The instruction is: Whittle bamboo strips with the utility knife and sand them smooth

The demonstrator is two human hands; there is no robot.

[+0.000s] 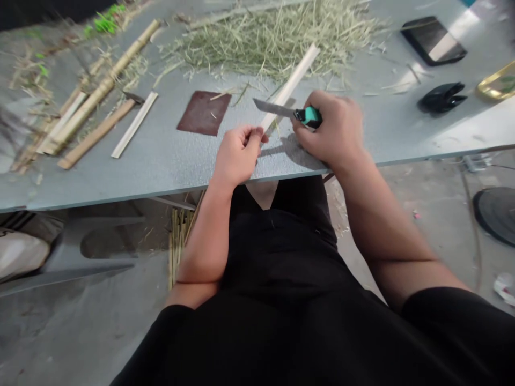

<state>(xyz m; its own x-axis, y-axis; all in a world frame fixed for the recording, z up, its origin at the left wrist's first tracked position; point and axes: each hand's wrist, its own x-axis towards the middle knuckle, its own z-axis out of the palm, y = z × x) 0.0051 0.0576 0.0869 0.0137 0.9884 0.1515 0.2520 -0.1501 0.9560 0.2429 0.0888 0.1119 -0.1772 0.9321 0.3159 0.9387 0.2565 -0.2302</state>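
Note:
My left hand pinches the near end of a pale bamboo strip, which slants up and away to the right over the table. In my right hand is a box cutter with a green and black handle, my fingers wrapped round it. Its long blade points left and lies across the strip, just beyond my left fingertips; whether it touches the strip I cannot tell. A dark red-brown square of sandpaper lies flat on the table to the left of my left hand.
A heap of thin shavings spreads along the back of the grey table. On the left lie bamboo poles, a hammer and a short pale strip. A phone, a black clip-like object and a yellow-rimmed item are at right.

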